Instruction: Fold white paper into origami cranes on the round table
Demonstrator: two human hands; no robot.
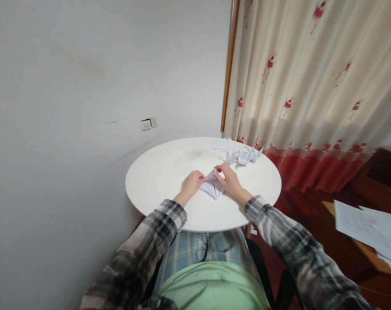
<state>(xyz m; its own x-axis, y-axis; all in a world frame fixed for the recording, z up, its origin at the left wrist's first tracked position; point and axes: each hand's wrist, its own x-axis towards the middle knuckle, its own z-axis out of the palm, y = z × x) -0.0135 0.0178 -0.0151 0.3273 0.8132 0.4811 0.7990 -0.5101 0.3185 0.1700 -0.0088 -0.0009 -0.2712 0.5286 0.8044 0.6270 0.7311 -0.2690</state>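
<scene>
A folded sheet of white paper (214, 188) lies on the round white table (163, 185), one corner pointing toward me and crease lines running down to it. My left hand (193, 183) pinches its left edge between thumb and fingertips. On the other side, my right hand (228, 178) grips the upper right part, with thumb and index finger near the top corner. The fingertips hide part of the paper's upper edges.
Several folded paper figures (245, 156) stand at the table's back right, beside flat white paper (221, 144). A wall with a socket (145, 125) is on the left, a flowered curtain (292, 94) behind. Written sheets (368, 224) lie on wooden furniture at right.
</scene>
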